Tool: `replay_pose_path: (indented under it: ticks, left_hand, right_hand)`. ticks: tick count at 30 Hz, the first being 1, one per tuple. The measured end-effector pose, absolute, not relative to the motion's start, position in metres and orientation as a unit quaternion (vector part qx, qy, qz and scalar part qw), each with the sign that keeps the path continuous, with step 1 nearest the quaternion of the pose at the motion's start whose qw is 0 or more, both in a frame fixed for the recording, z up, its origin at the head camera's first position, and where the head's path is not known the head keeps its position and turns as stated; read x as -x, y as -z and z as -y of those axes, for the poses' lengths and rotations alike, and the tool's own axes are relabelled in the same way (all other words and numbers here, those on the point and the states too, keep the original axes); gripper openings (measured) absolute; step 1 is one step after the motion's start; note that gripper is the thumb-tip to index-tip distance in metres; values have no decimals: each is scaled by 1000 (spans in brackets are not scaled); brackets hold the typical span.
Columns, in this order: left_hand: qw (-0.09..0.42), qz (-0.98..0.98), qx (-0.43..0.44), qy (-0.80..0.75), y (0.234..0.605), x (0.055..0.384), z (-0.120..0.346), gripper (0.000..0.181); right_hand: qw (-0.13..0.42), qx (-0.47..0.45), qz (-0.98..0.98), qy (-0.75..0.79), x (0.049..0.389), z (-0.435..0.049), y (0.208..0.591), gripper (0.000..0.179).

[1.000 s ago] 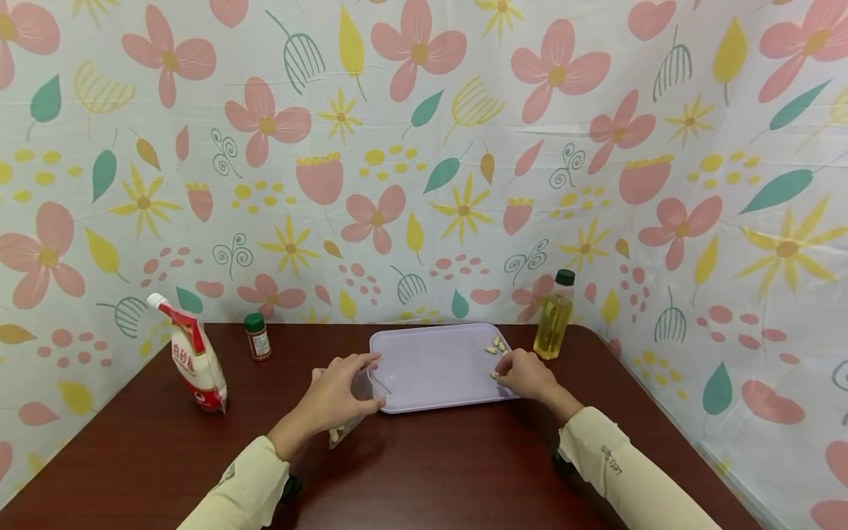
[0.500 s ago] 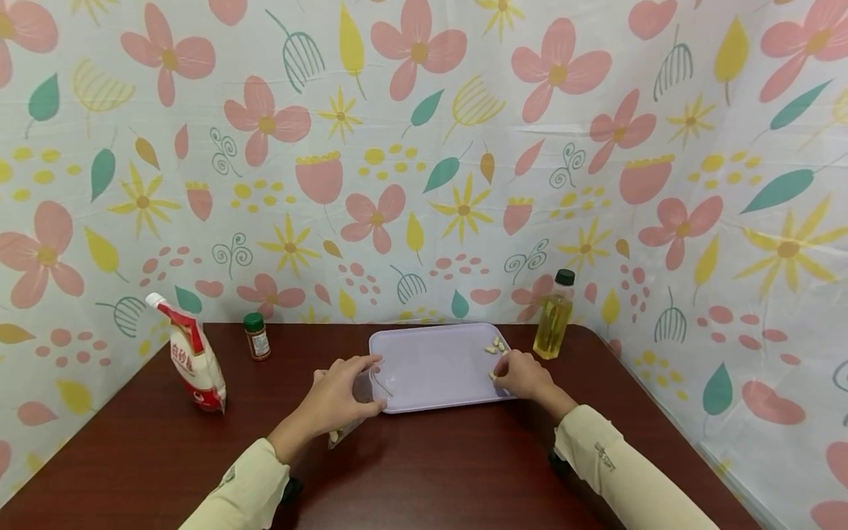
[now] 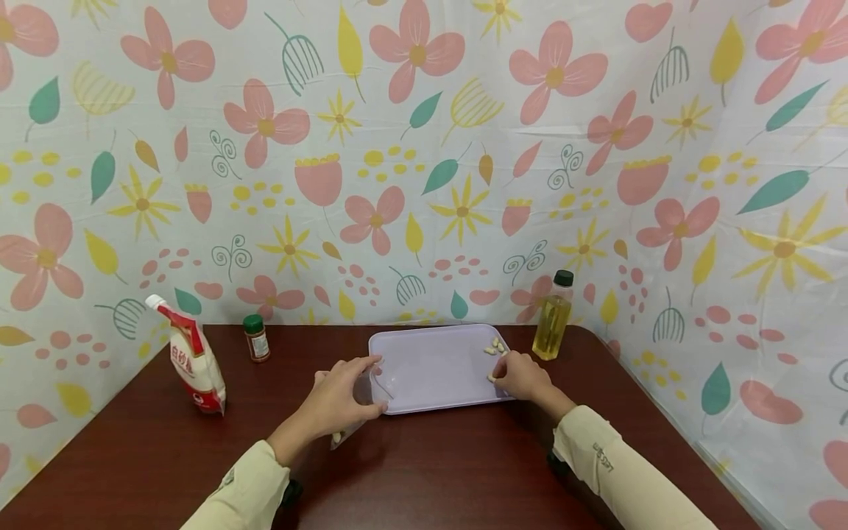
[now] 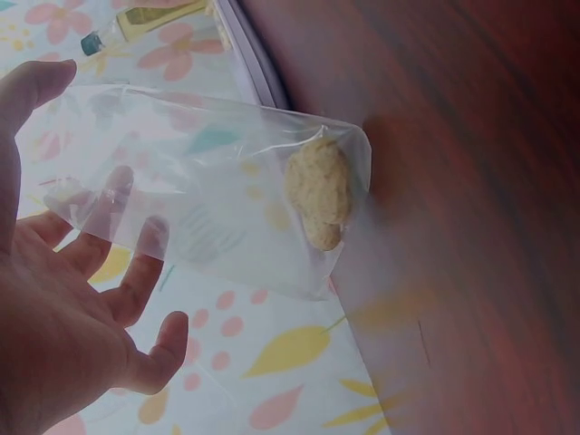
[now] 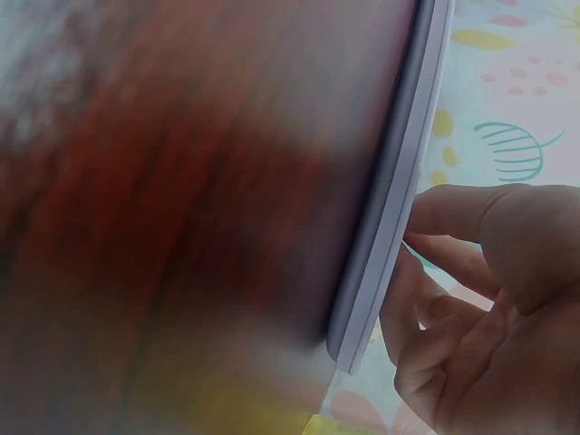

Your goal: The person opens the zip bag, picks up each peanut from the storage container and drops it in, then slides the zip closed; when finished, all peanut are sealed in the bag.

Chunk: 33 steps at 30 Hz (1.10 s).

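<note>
While L hand point(image 3: 341, 394) curls wide-spread fingers point(image 4: 136, 294) round clear bag point(image 4: 217, 199), R hand point(image 3: 523, 375) pinches peanut point(image 3: 492, 378), approx. 3 o'clock on tray point(image 3: 437, 368).

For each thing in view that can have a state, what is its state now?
plastic bag: mouth open, nuts at bottom
tray: flat, loose nuts at right end
yellow bottle: upright, capped, partly filled
green-lidded jar: upright, closed
red-white pouch: standing, capped
left hand: holding plastic bag
right hand: pinching a nut
</note>
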<state>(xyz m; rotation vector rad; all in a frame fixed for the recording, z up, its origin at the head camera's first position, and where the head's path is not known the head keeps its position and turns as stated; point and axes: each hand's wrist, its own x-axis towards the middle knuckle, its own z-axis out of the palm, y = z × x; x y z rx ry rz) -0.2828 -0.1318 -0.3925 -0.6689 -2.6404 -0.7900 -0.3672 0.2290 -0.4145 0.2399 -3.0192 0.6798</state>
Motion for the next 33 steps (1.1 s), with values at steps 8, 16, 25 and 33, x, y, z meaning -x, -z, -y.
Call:
replay_pose_path:
  ticks: [8,16,25,33]
  left_hand:
    - [150,921,233,274,391,281,130,74]
    - [147,920,236,277,389,279,129,73]
    - [143,917,238,286,390,279,128,72]
    - [146,915,240,289,389,278,128,72]
  right_hand:
    - [16,-82,971,-224,366,-228,415,6]
    - [23,-100,964,-246,363,-225,414,10]
    - [66,-129,948,-283,358,-218,408,4]
    - [111,-142,930,-321,349,-205,402,6]
